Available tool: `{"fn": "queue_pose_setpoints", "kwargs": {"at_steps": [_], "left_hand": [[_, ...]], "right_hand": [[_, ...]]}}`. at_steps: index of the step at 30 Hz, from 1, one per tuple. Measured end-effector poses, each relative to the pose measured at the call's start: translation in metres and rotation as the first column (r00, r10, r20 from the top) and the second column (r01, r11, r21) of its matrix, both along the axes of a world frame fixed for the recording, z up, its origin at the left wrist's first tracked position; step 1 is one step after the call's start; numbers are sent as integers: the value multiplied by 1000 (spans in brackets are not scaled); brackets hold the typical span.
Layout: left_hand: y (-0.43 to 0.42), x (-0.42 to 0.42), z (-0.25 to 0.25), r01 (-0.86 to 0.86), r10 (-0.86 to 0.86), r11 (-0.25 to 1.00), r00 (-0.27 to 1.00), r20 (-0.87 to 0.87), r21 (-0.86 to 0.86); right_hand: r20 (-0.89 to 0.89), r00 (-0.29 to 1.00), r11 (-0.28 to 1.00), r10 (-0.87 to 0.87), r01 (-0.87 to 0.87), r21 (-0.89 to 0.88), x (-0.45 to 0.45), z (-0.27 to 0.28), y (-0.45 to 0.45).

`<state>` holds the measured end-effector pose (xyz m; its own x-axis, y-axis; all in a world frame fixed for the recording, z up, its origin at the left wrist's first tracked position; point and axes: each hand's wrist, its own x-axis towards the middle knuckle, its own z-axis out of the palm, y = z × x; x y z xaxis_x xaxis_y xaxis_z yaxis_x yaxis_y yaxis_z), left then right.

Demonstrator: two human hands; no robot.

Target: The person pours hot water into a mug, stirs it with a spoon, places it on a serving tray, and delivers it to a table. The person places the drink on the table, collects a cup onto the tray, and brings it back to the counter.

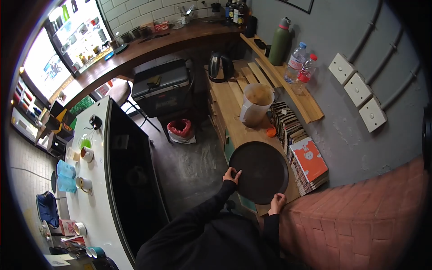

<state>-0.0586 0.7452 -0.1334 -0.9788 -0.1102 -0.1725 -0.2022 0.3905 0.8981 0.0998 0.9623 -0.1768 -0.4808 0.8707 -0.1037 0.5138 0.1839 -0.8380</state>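
Observation:
A round dark serving tray (pixel 258 173) is above the near end of the wooden cabinet top, its underside hidden from me. My left hand (pixel 232 175) grips the tray's left rim, thumb over the edge. On the near right rim, my right hand (pixel 277 204) is closed with its fingers at the edge. Just beyond the tray stand a white pitcher (pixel 253 112) with brownish stains inside and a small orange cap (pixel 271 132). Right of it is a row of books (pixel 290 128), with an orange spiral notebook (pixel 308 157) lying on top.
A black kettle (pixel 219 67) stands farther along the cabinet. Bottles (pixel 279 42) line the wall shelf (pixel 288 87). A lined bin (pixel 182 129) sits on the floor, and a white counter (pixel 96 198) with cups runs along the left. A brick wall (pixel 355 216) is close on my right.

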Motion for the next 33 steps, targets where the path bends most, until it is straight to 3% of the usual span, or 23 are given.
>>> {"fn": "queue_pose_setpoints", "kwargs": {"at_steps": [2, 4, 5, 7, 12, 14, 18, 20, 22, 24, 26, 27, 29, 31, 32, 33], "left_hand": [[-20, -3, 6, 35, -35, 999, 996, -79, 4], [-50, 0, -3, 22, -19, 999, 993, -119, 25], [-68, 4, -5, 34, -27, 998, 990, -139, 51], [-103, 16, 0, 42, -30, 997, 984, -175, 63], [-184, 48, 39, -129, 153, 981, 974, -167, 148], [-219, 60, 50, -210, 252, 962, 930, -269, 175], [-281, 88, 98, -359, 401, 916, 845, -352, 182], [-317, 107, 103, -434, 437, 896, 825, -358, 94], [-343, 120, 116, -623, 619, 767, 655, -434, 155], [-363, 145, 146, -736, 755, 643, 560, -341, 212], [-401, 168, 132, -665, 824, 546, 537, -182, 511], [-425, 190, 135, -530, 739, 464, 673, 20, 709], [-440, 220, 107, -562, 778, 485, 628, -37, 670], [-452, 244, 117, -258, 743, 18, 650, 160, 966], [-452, 253, 122, -259, 761, 8, 628, 162, 966], [-450, 260, 124, -132, 780, -16, 618, 95, 991]], "right_hand": [[-63, 998, 995, -28, 34, 90, -7, 0, 1], [-95, 995, 998, 27, -32, -55, -19, 33, -7], [44, 994, 992, 99, -102, 68, -23, 52, -16], [41, 984, 982, 175, -177, 58, -35, 80, -40], [-20, 908, 906, 419, -420, -52, -80, 127, -108], [-368, 785, 811, 498, -572, -124, -101, 138, -139], [-464, 592, 627, 659, -773, -96, -140, 155, -206], [-566, 478, 483, 672, -862, -154, -156, 161, -242], [-581, 399, 393, 709, -908, -144, -166, 171, -280], [-614, 298, 281, 730, -951, -128, -169, 187, -321], [-647, 239, 178, 724, -971, -159, -166, 196, -360], [-654, 190, 128, 732, -981, -143, -166, 194, -378], [-656, 120, 44, 745, -990, -131, -162, 193, -410], [-625, 4, -22, 781, -999, -34, -157, 198, -444], [-624, -19, -52, 781, -998, -34, -153, 203, -459], [-634, -43, -97, 772, -994, -51, -145, 217, -475]]}}
